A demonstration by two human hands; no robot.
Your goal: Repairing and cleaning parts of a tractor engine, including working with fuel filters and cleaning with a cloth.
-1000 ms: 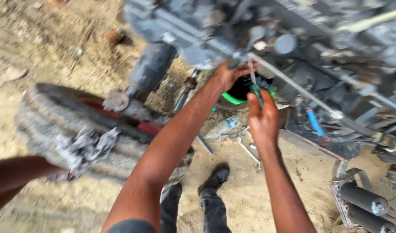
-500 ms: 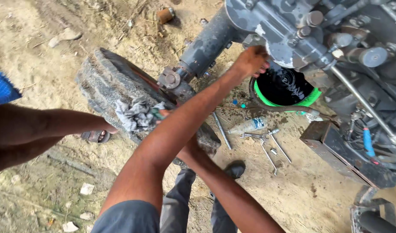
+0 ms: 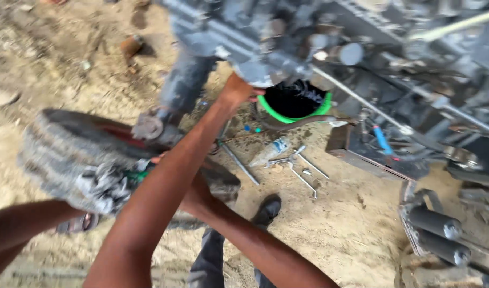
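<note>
My left hand (image 3: 236, 89) reaches up to the underside of a grey engine (image 3: 265, 48), with its fingers curled on a casing edge. My right arm crosses under the left forearm toward an old tyre (image 3: 68, 154). My right hand (image 3: 159, 159) is mostly hidden; only fingertips show, next to a green-handled tool (image 3: 135, 177) and a grey rag (image 3: 103, 186) on the tyre. Below the engine stands a green-rimmed bucket (image 3: 268, 106) of black oil.
Another person's arm (image 3: 26, 224) comes in at the lower left beside the tyre. Spanners (image 3: 297, 168) and a plastic bottle (image 3: 271, 150) lie on the sandy ground. Metal cylinders (image 3: 436, 234) lie at the lower right. My shoe (image 3: 268, 210) is below.
The view has swung and moved closer. My right hand left the engine and crossed down to the tyre with the green-handled tool. My left hand stays on the engine.
</note>
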